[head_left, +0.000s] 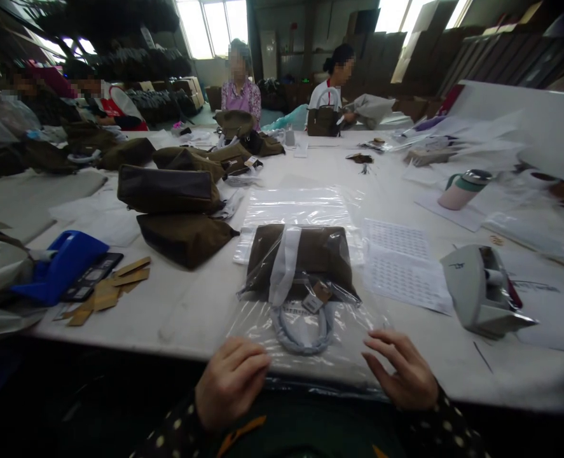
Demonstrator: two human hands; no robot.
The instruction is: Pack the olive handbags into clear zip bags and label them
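Note:
A dark brown handbag lies inside a clear plastic bag at the table's front edge. Its wrapped grey handle points toward me, and a tag with a label rests near the base of the handle. White wrapping crosses the handbag. My left hand is at the plastic's near left side, its fingers curled and pressed together on the film. On the opposite side, my right hand hovers at the plastic's right margin, thumb and fingers apart, holding nothing.
Brown bags are piled to the left, near a blue tape dispenser and cardboard tags. Flat plastic bags lie behind the handbag. Rightward are label sheets, a grey dispenser and a cup. Several people work across the table.

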